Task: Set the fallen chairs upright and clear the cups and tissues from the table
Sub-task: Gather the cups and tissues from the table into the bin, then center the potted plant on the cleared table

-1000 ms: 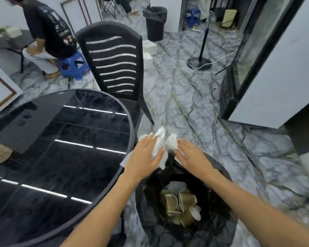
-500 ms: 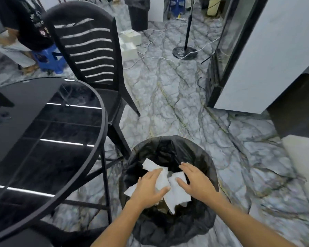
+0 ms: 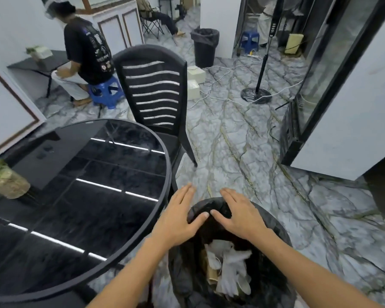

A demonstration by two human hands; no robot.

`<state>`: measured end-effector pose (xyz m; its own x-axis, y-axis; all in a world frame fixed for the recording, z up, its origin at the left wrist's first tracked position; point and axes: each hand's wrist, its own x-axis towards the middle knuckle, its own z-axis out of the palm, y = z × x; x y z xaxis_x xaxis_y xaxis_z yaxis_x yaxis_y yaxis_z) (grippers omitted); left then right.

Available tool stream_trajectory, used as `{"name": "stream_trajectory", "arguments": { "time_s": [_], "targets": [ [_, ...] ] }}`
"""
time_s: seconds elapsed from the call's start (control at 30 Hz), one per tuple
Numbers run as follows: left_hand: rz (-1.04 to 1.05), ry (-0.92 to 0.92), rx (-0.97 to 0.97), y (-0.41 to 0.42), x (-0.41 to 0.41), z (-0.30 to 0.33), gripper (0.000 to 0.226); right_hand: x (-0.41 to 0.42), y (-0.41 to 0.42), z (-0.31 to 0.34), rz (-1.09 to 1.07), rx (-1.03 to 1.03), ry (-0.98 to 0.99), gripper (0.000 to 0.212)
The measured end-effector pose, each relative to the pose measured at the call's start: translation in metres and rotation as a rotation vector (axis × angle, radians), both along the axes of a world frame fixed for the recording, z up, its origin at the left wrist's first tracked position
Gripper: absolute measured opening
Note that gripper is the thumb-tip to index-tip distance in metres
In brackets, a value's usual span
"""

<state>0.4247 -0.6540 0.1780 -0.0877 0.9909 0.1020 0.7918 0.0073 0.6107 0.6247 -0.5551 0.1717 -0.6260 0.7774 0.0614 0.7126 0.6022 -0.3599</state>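
Note:
White tissues (image 3: 230, 266) lie inside the bin with the black liner (image 3: 273, 232) at my feet, on top of brown paper cups (image 3: 212, 275). My left hand (image 3: 178, 221) and my right hand (image 3: 238, 215) hover flat over the bin's far rim, fingers spread, holding nothing. The round black glass table (image 3: 93, 185) is on my left, its glossy top bare near me. A black slatted chair (image 3: 156, 92) stands upright at the table's far side.
A potted plant (image 3: 2, 181) sits at the table's left edge. A person sits on a blue stool (image 3: 106, 91) at the back left. A second black bin (image 3: 205, 46), white boxes (image 3: 195, 80), cables and a fan stand (image 3: 257, 92) occupy the marble floor behind.
Both hands pushed the tissues down into the bin, let go of them, and have lifted out empty. The view has tilted back up.

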Motion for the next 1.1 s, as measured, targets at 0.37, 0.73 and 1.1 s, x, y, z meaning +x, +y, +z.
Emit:
{"name": "stream_trajectory", "arguments": {
  "time_s": [0.37,0.73,1.1],
  "targets": [
    [0.262,0.037,0.050,-0.048,-0.122,0.056,0.077,-0.123,0.010,0.060,0.192,0.053,0.072,0.077],
    [0.560,0.098,-0.057,-0.172,-0.234,0.046,0.080,-0.290,-0.037,0.073,0.392,-0.014,0.141,0.079],
    [0.750,0.154,-0.161,-0.233,-0.290,0.016,0.081,-0.421,-0.088,0.070,0.500,-0.142,0.148,0.087]
  ]
}}
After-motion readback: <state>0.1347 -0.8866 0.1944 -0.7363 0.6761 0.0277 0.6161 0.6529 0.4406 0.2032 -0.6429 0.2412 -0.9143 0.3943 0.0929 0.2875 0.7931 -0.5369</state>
